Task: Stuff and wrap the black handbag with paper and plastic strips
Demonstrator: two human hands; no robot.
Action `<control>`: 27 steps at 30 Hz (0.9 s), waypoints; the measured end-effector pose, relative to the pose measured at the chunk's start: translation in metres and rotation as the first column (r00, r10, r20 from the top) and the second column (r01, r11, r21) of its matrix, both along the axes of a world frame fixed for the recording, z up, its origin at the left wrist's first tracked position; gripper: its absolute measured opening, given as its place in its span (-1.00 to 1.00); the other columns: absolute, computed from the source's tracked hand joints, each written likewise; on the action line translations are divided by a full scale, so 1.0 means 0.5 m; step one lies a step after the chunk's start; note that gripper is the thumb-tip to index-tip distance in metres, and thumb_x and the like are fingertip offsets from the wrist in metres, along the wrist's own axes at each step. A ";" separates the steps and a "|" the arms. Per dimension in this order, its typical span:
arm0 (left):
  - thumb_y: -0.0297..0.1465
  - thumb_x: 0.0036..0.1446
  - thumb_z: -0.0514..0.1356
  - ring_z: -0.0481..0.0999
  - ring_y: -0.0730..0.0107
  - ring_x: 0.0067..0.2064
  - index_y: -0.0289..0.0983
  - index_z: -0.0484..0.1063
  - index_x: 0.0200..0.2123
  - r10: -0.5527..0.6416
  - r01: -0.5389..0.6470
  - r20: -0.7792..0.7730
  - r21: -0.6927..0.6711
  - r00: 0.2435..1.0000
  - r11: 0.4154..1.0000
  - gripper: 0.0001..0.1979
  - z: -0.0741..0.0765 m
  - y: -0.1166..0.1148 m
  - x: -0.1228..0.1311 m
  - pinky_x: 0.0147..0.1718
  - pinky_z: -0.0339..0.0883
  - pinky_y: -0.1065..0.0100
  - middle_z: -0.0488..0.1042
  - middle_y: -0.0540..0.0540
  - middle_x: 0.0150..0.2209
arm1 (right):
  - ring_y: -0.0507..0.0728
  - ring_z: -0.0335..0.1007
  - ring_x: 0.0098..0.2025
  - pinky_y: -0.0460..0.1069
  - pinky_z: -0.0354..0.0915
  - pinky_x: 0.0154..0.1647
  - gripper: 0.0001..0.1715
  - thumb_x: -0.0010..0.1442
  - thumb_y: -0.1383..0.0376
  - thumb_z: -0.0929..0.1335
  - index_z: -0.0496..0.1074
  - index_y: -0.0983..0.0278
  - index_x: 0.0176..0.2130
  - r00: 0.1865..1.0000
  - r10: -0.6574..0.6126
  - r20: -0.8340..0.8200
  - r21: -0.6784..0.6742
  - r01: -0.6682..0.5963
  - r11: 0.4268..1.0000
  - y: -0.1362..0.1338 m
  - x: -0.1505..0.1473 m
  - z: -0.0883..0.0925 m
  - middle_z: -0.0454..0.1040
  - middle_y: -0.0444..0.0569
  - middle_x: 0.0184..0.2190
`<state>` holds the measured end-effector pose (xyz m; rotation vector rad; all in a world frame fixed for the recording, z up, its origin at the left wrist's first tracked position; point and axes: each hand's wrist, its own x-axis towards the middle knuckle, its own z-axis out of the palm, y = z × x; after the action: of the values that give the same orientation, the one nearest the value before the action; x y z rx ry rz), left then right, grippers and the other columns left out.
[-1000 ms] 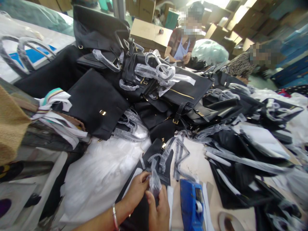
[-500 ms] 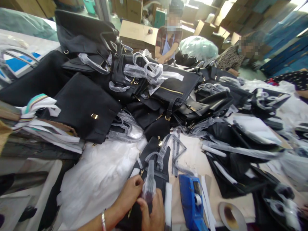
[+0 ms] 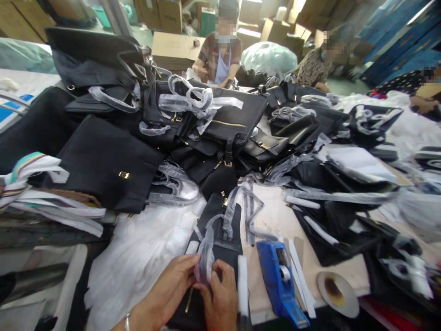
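Low in the middle of the view lies a black bag [image 3: 225, 253] with gold hardware and straps wrapped in clear plastic. My left hand [image 3: 172, 285] pinches the lower end of a plastic-wrapped strap [image 3: 206, 253] from the left side. From the right, my right hand [image 3: 220, 292] has its fingers closed on the same strap end, close to my left fingertips. The strap loops up toward the gold clasp of the bag. A gold zipper [image 3: 188, 299] shows below my hands.
To the right are a blue tape dispenser [image 3: 275, 276], white strips [image 3: 299, 271] and a round stained dish [image 3: 337, 294]. White sheets [image 3: 138, 253] lie left. Black bags [image 3: 106, 161] are piled ahead; people stand or sit beyond.
The view has shifted slightly. The wrapped strap end is now bent over between my fingers, and my left fingers have extended along it. The person opposite has moved an arm up and left.
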<state>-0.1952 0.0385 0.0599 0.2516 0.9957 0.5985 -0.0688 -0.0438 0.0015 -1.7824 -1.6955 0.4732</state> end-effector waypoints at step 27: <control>-0.29 0.37 -0.08 0.06 0.18 0.35 -0.12 0.22 0.25 0.033 0.440 -0.649 0.550 0.760 0.710 -0.57 -0.082 -0.061 0.025 0.35 -0.08 0.13 0.10 -0.15 0.33 | -0.02 0.28 -0.45 -0.17 0.20 -0.50 -0.52 -0.05 -0.02 0.53 0.57 0.25 -0.24 0.023 -0.663 -0.749 -0.643 -0.268 0.718 0.108 0.019 0.040 0.46 -0.08 -0.43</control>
<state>-0.1829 0.0078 0.0189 1.2988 1.3230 0.6563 -0.0595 0.0102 0.0216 -1.2718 -0.0580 1.8531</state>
